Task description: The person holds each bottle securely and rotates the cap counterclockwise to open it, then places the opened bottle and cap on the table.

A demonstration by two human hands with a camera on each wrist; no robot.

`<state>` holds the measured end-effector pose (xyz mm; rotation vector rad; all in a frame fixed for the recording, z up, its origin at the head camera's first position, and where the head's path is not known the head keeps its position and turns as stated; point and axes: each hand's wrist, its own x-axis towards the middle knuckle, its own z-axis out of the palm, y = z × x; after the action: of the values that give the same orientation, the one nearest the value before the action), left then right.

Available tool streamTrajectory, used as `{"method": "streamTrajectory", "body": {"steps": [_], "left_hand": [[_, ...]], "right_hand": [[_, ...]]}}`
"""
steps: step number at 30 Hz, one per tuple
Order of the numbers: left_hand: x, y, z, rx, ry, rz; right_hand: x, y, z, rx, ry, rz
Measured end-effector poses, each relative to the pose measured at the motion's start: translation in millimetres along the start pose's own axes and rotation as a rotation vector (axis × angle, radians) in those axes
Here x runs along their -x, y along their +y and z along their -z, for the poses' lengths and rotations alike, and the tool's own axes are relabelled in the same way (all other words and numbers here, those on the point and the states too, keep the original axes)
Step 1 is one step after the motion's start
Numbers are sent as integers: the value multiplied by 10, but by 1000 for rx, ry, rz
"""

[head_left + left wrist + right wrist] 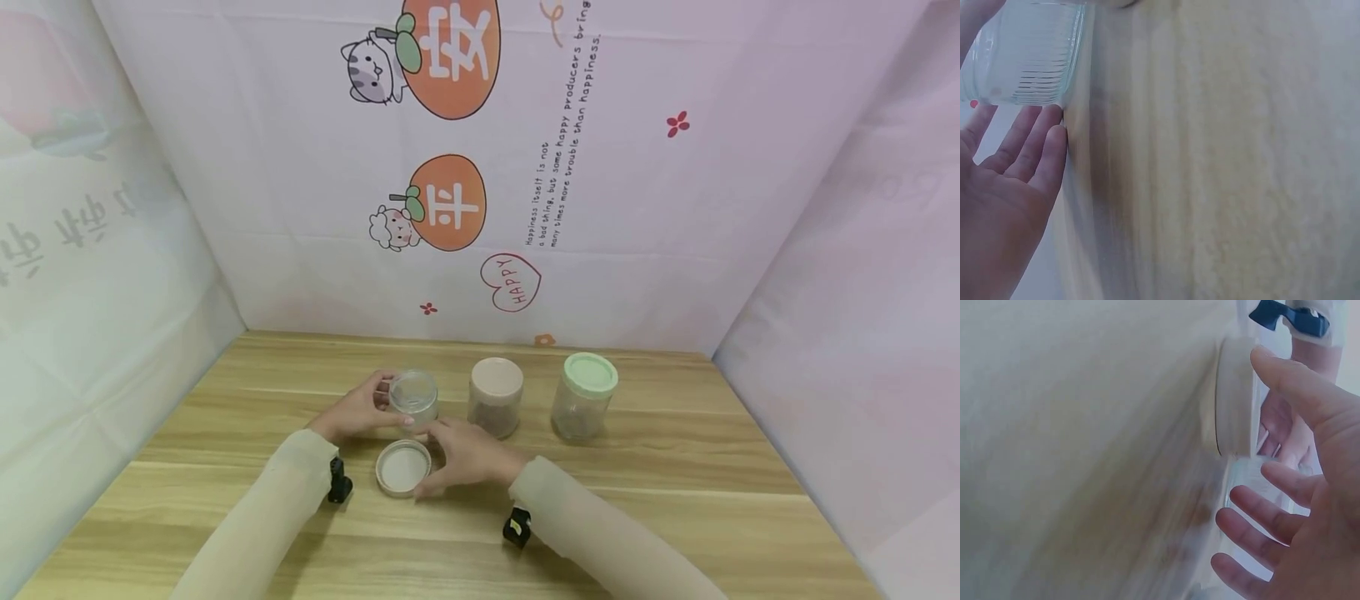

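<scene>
My right sleeve (611,529) | loose lid (403,468) on bench (690,525), probably for easy reach | right grip (472,456) spread beside it, holding nothing | left grip (362,410) curled round uncovered jar (415,398), likely steadying it | pink-lidded (497,379) and green-lidded jars (581,408) beyond

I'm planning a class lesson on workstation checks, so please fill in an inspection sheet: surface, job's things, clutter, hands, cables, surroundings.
Surface: light wood-grain tabletop.
Job's things: open, clear glass jar; round, off-white lid lying on the tabletop nearer the person.
Clutter: clear cylindrical jar with pink lid and clear cylindrical jar with pale green lid, both closed, standing to the right.
Hands: left hand holds the open jar; right hand is spread beside the off-white lid, contact unclear.
Cables: nothing seen.
Surroundings: white back wall printed with coloured pictures and lettering; pale side walls.
</scene>
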<state>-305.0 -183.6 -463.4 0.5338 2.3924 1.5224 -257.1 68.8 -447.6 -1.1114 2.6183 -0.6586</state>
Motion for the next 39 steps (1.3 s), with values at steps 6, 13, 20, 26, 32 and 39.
{"method": "streamTrajectory", "body": {"steps": [6, 13, 20, 26, 32, 39], "left_hand": [[12, 39, -6, -29, 22, -28], [-16, 98, 0, -100, 175, -99], [-43, 349, -56, -86, 268, -247], [-125, 534, -176, -53, 268, -349], [-198, 636, -308, 35, 187, -330], [-250, 753, -482, 40, 64, -282]], "right_hand": [[49, 24, 64, -20, -14, -8], [157, 64, 147, -25, -29, 21], [279, 99, 271, -88, 23, 3], [382, 133, 341, -87, 28, 9], [484, 204, 366, -70, 49, 20], [635, 281, 456, -94, 87, -7]]}}
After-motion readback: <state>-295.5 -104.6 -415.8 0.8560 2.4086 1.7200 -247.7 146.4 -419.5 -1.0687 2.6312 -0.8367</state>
